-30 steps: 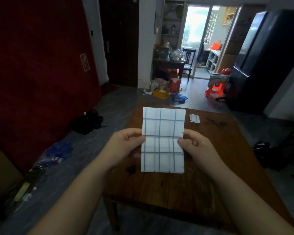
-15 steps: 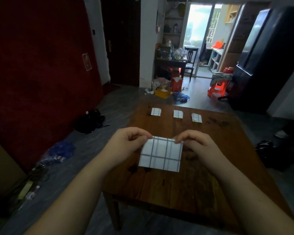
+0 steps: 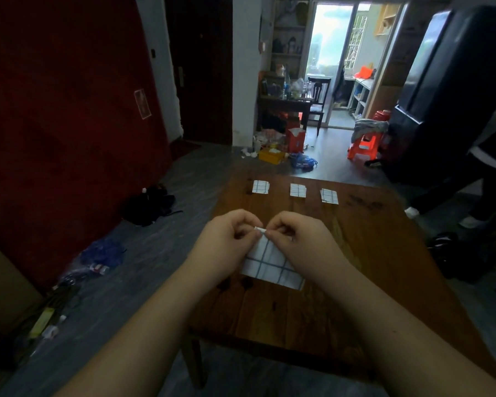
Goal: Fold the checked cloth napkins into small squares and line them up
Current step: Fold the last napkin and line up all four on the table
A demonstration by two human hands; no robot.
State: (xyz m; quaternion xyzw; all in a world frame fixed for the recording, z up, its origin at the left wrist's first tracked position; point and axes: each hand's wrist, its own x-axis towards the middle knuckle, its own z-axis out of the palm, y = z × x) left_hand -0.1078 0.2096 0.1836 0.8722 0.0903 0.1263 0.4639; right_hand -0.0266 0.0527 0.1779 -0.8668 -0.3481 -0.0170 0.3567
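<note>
Napkin (image 3: 272,267) mid-fold above table (image 3: 384,259), top edge pinched by left hand (image 3: 229,242) and right hand (image 3: 304,245); next, probably halving again, then placing beside three folded squares (image 3: 297,190).

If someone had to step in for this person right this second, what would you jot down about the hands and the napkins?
Left hand: pinches the upper edge of the checked napkin.
Right hand: pinches the same edge, close beside the other.
Napkin: partly folded, its lower part on or just over the wooden table; I cannot tell which.
Done: three folded squares in a row at the table's far side: left square, middle square, right square.
To do: finish folding this napkin to that size and set it in line, probably right of the row.
</note>
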